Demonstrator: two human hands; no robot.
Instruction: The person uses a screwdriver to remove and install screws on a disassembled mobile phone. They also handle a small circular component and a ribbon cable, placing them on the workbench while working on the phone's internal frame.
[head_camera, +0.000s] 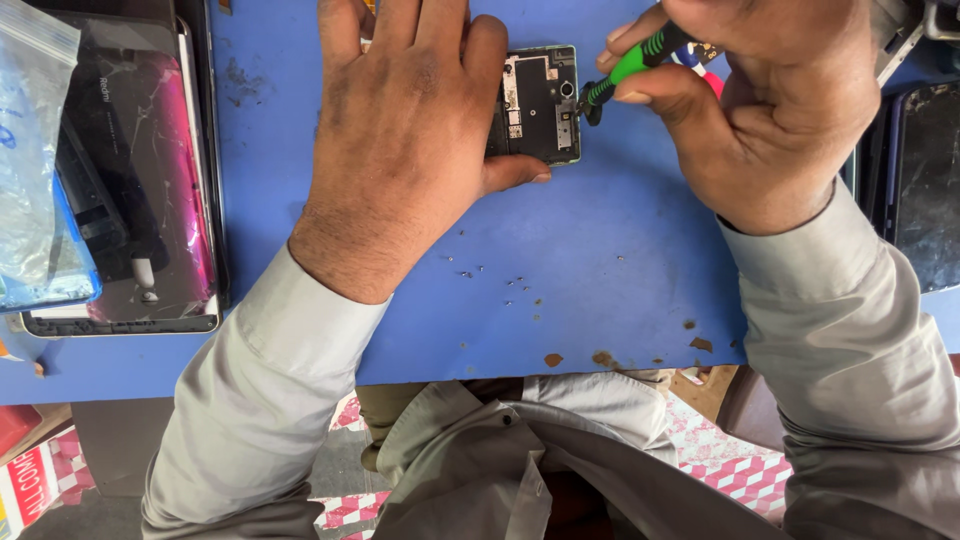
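Left hand (410, 130) lies flat, pinning the opened phone (540, 105) to the blue desk (560, 260); right hand (770, 110) grips a green screwdriver (625, 68), tip at the phone's edge.

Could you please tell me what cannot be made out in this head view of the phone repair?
- Opened phone: mostly hidden under the left hand.
- Green-handled screwdriver: its upper end is hidden in the right hand; the tip is too small to tell.
- Loose screws on the blue mat: too small to count.
- Dark device: cut off by the right edge.
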